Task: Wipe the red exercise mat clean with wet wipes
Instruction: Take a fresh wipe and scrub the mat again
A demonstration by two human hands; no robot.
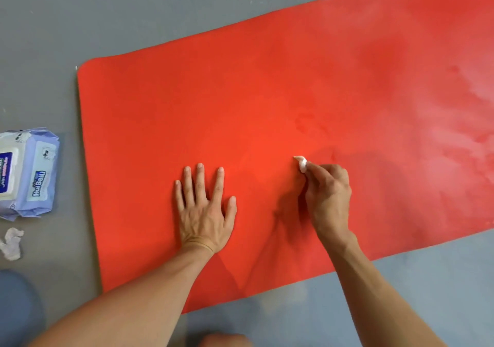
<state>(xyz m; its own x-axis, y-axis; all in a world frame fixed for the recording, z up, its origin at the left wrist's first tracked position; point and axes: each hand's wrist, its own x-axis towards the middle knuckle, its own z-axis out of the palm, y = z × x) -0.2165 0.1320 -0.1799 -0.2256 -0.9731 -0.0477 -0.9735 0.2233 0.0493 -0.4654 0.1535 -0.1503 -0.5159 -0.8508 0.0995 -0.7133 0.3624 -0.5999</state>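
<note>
I read this as the middle of the job rather than its start or finish. My right hand (327, 194) has its grip closed around a small balled-up white wet wipe (302, 164), pinched at the fingertips and pressed down onto the flat red foam exercise mat (240, 111), which lies spread on the smooth grey floor (133, 12). My left hand (204, 207) rests just to the left of that grip, palm down, fingers straight and spread, holding nothing and simply pinning the mat. To the right of the grip and beyond it, the mat shows blotchy, paler and darker streaks that look like damp smears, so I judge that stretch has already had a pass. To the left of the grip, out to the mat's rounded end, the red is even and matte, which I take as not yet wiped. Well to the left of both hands, off the mat, sits a soft pale-blue plastic pack of wet wipes (28, 173), and nearer me than the pack lies 1 crumpled, greyish used wipe (11, 243), suggesting at least 1 wipe is spent. What remains, by my estimate, is the left end of the mat and the strip under my left hand; I cannot see the mat's far right end at all.
</note>
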